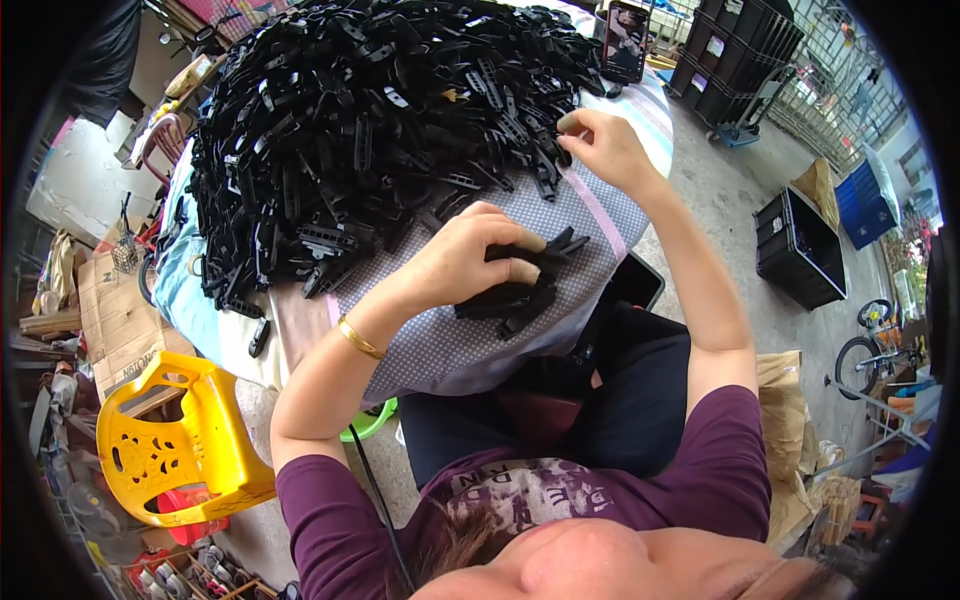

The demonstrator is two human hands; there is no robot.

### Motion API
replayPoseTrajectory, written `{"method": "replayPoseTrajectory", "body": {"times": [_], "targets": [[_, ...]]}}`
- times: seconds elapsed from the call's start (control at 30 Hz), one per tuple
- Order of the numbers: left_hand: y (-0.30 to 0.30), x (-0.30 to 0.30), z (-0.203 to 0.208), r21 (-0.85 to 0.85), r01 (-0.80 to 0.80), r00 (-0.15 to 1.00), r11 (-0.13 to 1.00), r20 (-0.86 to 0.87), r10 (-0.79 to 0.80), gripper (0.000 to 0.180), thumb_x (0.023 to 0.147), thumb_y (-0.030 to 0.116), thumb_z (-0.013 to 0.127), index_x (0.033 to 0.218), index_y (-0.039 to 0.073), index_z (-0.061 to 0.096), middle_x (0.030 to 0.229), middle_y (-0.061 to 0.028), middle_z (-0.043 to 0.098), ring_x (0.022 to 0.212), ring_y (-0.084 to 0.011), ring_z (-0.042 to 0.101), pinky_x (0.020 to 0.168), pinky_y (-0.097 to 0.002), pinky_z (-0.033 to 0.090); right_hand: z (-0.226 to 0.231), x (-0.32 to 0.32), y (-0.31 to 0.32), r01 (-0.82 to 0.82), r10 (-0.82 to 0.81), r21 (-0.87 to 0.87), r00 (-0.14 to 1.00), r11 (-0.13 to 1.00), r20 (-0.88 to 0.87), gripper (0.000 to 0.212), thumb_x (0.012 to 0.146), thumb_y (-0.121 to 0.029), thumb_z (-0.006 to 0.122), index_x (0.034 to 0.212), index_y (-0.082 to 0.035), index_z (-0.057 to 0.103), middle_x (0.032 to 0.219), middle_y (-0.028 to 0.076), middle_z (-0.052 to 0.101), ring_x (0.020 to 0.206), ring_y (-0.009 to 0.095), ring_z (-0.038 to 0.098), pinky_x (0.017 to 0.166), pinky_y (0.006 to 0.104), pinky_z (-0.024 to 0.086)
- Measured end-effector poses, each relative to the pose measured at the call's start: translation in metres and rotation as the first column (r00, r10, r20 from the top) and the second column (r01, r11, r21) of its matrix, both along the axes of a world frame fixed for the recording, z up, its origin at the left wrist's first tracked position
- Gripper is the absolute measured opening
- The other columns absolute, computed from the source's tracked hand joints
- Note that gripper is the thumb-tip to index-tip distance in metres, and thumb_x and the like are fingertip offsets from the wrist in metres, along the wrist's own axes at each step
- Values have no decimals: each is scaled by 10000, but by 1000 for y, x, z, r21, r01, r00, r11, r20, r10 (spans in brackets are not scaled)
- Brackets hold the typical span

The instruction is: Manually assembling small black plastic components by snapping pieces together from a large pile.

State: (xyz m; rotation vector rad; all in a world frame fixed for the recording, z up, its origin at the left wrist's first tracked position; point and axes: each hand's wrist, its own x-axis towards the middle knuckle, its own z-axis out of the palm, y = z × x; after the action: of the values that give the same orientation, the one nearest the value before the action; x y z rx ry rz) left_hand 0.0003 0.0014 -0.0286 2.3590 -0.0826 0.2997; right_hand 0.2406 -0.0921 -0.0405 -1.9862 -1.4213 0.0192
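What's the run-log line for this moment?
left hand: on small bunch of black plastic parts | right hand: at large pile's right edge | smartphone: screen lit, beyond right hand

You get bright daylight; glints on black pieces (340, 120); deep shadow under surface (425, 350) near edge; fisheye bending outward.

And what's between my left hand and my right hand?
The head view shows white-dotted grey cloth between your left hand and right hand, with some narrow black plastic pieces lying on it.
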Motion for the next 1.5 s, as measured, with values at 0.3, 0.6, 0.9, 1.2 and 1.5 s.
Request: {"method": "replayPoseTrajectory", "body": {"times": [0.3,0.6,0.9,1.2,1.5], "targets": [[11,76,-13,534,-128,985,836,165,45,274,757,13,586,998,102,681,975,-94,513,932,-242,508,795,-337,463,-22,19,8,-53,68,-100,986,994,153,266,796,-170,563,1011,-54,670,1092,183,570,985,320,584,865,360,474],[28,64,-17,653,32,982,757,121,-146,158,763,61,588,913,85,634,1044,-85,542,985,-255,510,850,-349,460,-12,11,-8,-134,161,-190,978,973,135,253,781,-191,643,981,-39,611,896,147,635,842,294,614,771,364,490],[30,42,-22,461,-7,1000,887,12,1,352,735,-71,587,1057,64,625,1087,-94,578,1038,-277,517,920,-361,445,22,-9,-14,-185,179,-55,978,981,-104,275,846,-126,518,1075,-16,622,863,158,667,785,253,653,738,325,510],[30,36,-10,23,-275,907,961,339,251,270,764,48,669,1012,22,565,999,-150,611,976,-349,565,821,-415,468,31,-46,-19,-356,431,243,730,902,-531,273,877,-43,589,1148,-11,605,854,50,650,687,74,584,603,210,496],[23,23,0,-482,-313,929,818,21,368,291,802,-7,637,1090,-29,597,831,-17,629,677,-49,537,623,-198,462,22,-61,-11,-369,407,181,875,911,-262,227,865,-39,598,1079,20,646,818,51,655,687,78,585,605,211,483]]}}
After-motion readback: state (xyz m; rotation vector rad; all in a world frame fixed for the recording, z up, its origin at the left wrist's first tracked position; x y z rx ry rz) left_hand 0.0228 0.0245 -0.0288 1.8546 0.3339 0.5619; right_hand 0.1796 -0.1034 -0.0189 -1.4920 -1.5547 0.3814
